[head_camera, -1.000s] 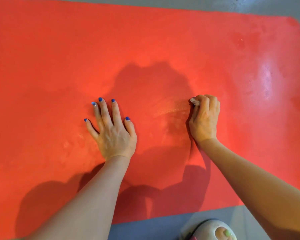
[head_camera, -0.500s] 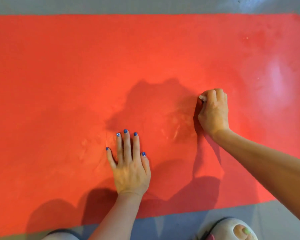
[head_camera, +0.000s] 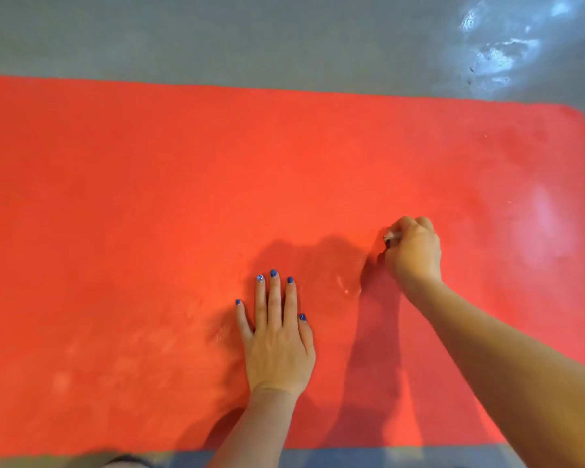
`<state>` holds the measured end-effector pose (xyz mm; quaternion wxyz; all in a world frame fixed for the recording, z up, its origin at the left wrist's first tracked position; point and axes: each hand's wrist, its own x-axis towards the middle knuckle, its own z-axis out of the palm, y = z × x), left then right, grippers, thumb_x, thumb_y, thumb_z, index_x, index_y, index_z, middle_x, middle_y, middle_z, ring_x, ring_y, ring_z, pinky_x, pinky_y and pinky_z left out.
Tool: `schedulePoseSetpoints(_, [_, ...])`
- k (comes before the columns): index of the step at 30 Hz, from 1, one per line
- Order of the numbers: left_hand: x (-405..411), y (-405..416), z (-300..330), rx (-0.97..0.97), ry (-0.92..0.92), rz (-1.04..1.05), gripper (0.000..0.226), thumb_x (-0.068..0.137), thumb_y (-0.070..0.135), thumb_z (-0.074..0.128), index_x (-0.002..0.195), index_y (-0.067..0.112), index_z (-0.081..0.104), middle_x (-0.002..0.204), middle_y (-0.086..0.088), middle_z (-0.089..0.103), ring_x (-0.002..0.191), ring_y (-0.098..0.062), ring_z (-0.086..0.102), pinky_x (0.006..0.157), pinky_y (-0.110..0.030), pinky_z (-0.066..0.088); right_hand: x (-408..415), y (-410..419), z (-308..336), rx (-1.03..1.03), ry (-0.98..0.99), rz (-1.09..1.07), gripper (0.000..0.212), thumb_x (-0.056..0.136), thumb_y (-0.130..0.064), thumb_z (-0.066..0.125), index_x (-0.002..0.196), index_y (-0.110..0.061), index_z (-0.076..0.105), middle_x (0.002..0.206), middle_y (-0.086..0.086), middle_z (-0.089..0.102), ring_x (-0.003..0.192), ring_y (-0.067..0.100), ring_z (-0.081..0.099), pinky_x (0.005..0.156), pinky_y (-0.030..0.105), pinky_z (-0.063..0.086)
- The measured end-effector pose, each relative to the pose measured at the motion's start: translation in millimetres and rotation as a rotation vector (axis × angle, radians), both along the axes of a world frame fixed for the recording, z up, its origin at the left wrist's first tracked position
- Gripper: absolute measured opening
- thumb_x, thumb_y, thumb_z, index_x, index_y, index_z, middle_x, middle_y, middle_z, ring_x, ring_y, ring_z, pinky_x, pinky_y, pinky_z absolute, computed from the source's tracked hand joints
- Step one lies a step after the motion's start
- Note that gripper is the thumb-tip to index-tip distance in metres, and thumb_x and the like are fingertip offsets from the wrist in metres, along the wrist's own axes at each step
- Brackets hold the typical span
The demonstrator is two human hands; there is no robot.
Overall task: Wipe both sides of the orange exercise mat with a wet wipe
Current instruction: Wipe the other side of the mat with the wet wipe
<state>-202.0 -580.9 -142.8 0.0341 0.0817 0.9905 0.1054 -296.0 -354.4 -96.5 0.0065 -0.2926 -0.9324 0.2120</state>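
Your left hand (head_camera: 277, 336) lies flat on the orange mat (head_camera: 149, 197); your right hand (head_camera: 414, 253) grips the wet wipe (head_camera: 391, 235). Hard scrubbing could bunch the mat.

Bright, even lighting from above and behind. Dark soft-edged shadows thrown forward of the hands (head_camera: 279, 346) onto the mat (head_camera: 149, 197). White glare on the floor (head_camera: 500, 52) at upper right, a pale sheen on the mat's right side. Slightly soft throughout; wide-angle bowing along the edges.
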Motion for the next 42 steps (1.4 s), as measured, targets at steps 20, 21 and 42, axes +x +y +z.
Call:
schedulePoseSetpoints(20, [-1.3,-0.6,2.9,0.017,-0.023,-0.013,0.061,0.09,0.034,0.041,0.149,0.02,0.049,0.165,-0.004,0.03,0.153,-0.027,0.023,0.116,-0.061,0.022,11.1,-3.1,-21.5,0.015,0.184,0.149,0.024,0.08,0.01,0.056,0.089,-0.007,0.071,0.097,0.015,0.057,0.093,0.038,0.049,0.078,0.034,0.038])
schedulePoseSetpoints(21, [-1.2,-1.0,2.4,0.02,-0.019,-0.013,0.06,0.091,0.034,0.041,0.149,0.02,0.048,0.165,-0.004,0.03,0.154,-0.027,0.023,0.116,-0.061,0.022,12.8,-1.9,-22.0,0.03,0.192,0.178,0.023,0.081,0.009,0.058,0.09,-0.007,0.072,0.097,0.014,0.057,0.091,0.038,0.048,0.077,0.033,0.036])
schedulePoseSetpoints(42, [-2.6,-1.7,0.1,0.058,0.095,0.008,0.059,0.09,0.028,0.045,0.147,0.016,0.051,0.162,-0.007,0.035,0.153,-0.027,0.024,0.118,-0.061,0.018,46.4,-63.9,-9.0,-0.058,0.139,0.349,0.023,0.072,0.011,0.056,0.082,-0.008,0.065,0.089,0.012,0.058,0.084,0.035,0.052,0.076,0.035,0.04])
